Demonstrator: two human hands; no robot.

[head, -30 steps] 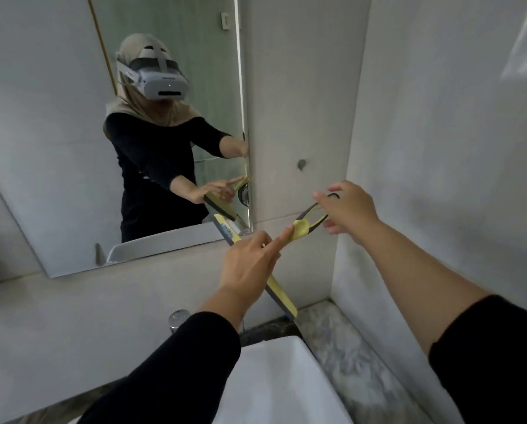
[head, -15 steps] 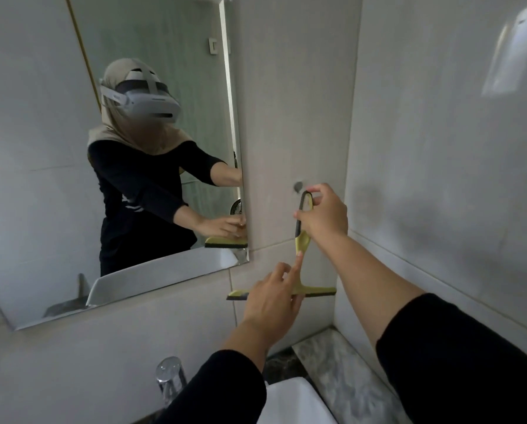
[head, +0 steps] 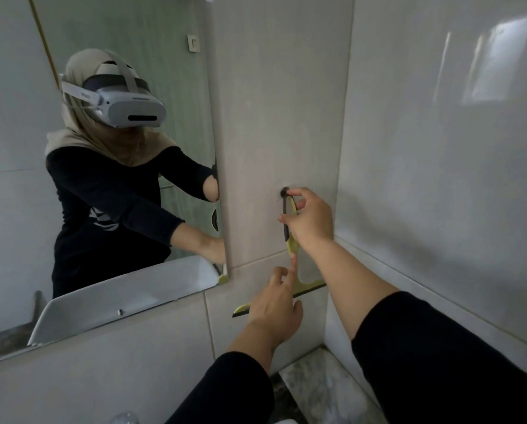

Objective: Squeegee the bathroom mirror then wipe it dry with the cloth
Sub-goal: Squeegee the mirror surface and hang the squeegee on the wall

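Note:
A yellow-green squeegee [head: 293, 249] with a black looped handle hangs upright against the tiled wall right of the mirror [head: 26, 148], its blade at the bottom. My right hand [head: 312, 220] pinches the handle's top loop right at a small dark wall hook [head: 285, 191]. My left hand [head: 276, 310] is below, fingers apart, with the index fingertip touching the squeegee's stem. No cloth is in view.
The mirror reflects a person in a black top wearing a headset. The white basin rim shows at the bottom edge [head: 283, 421], a chrome tap top [head: 124, 419] left of it. A marble ledge [head: 320, 390] runs along the right wall corner.
My right hand has turned the squeegee from a slant to upright and lifted its loop up to the wall hook. My left index finger followed along the stem.

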